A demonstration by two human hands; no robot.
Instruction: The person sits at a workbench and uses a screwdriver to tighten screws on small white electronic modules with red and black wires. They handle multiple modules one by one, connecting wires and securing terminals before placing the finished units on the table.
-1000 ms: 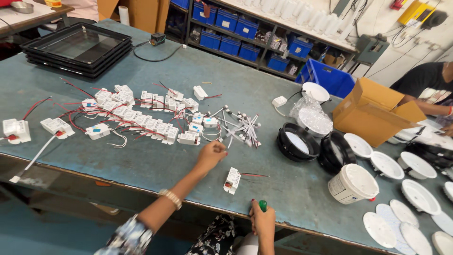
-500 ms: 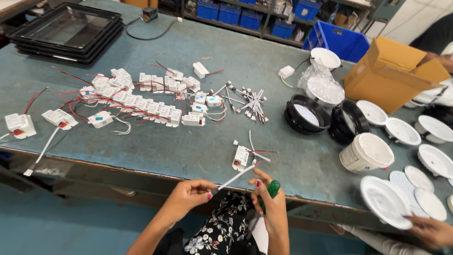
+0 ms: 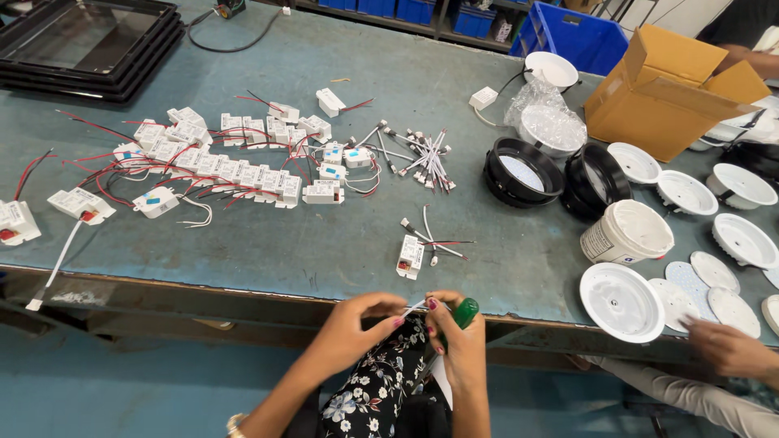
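Observation:
My left hand (image 3: 357, 323) and my right hand (image 3: 458, 341) are close together just below the front edge of the green-grey table (image 3: 341, 243). A thin white wire (image 3: 414, 307) runs between them, pinched by my left fingers and touched by my right fingertips. My right hand is also wrapped round a green-handled screwdriver (image 3: 466, 311). On the table just beyond the hands lies a small white driver box (image 3: 410, 255), with loose connector leads (image 3: 430, 237) beside it.
Rows of white driver boxes with red wires (image 3: 235, 162) fill the left middle, with a bundle of leads (image 3: 426, 154) beside them. Black round housings (image 3: 519, 172), a white tub (image 3: 626, 231), white round lamp covers (image 3: 621, 302), a cardboard box (image 3: 673, 89) and another person's hand (image 3: 726, 347) occupy the right. Black trays (image 3: 81, 40) are stacked at back left.
My left hand pulled back from the table's middle to the front edge with a white wire. Both hands have come together over my lap.

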